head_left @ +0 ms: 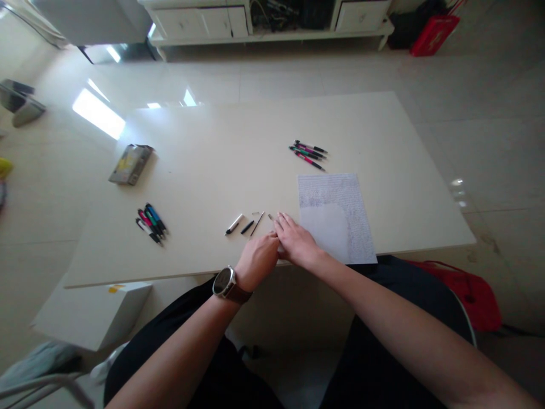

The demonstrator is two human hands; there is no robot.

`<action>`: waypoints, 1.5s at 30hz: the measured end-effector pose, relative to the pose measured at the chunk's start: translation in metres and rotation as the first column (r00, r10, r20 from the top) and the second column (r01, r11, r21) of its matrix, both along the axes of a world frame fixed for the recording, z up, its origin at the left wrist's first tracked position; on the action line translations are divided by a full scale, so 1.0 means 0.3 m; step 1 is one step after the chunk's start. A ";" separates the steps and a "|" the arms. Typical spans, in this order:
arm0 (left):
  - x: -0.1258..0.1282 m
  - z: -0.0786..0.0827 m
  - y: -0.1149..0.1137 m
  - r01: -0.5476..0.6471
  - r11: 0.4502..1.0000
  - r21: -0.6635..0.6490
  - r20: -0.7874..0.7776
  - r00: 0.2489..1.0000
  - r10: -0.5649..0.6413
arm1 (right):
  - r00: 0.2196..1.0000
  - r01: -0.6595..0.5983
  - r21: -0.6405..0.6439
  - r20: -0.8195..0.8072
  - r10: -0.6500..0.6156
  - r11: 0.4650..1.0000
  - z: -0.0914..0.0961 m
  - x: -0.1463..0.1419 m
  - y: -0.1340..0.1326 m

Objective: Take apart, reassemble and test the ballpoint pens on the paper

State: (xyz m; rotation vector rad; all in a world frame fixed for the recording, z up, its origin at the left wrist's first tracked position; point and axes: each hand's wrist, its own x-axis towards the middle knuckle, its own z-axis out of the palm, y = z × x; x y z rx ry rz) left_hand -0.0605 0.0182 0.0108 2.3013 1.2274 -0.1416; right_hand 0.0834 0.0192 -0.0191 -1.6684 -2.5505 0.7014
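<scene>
My left hand (260,257), a watch on its wrist, is closed at the table's near edge; whatever its fingers hold, if anything, is hidden. Against it lies my right hand (297,240), its fingers stretched out over the tabletop. Parts of a pen lie just beyond: a white barrel (234,224), a black grip (247,227), a thin refill (257,224) and a small, thin piece (255,213) too tiny to make out. Another small tip-like piece (270,217) sits by my right fingertips. To the right is a sheet of paper (326,227) with lines of print.
Several pens (309,153) lie beyond the paper, and another group of pens (152,223) lies at the left. A grey box (131,164) rests near the left edge of the white table (213,153). Below that edge stands a white box (97,318).
</scene>
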 end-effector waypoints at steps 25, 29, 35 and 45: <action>0.017 -0.030 0.001 0.013 0.995 0.098 -0.104 0.995 -0.003 | 0.999 0.007 0.052 0.041 -0.009 0.999 -0.032 -0.007 0.000; 0.018 -0.027 0.005 0.021 0.995 0.094 -0.118 0.993 -0.010 | 0.999 0.012 0.041 0.038 -0.013 0.999 -0.027 -0.010 0.004; 0.019 -0.027 0.002 0.016 0.995 0.097 -0.111 0.994 -0.005 | 0.999 -0.004 0.047 0.051 0.002 0.999 -0.015 -0.009 0.002; 0.026 -0.020 -0.002 0.013 0.996 0.094 -0.130 0.992 -0.001 | 0.999 -0.009 0.035 0.044 0.008 0.999 -0.011 -0.005 0.002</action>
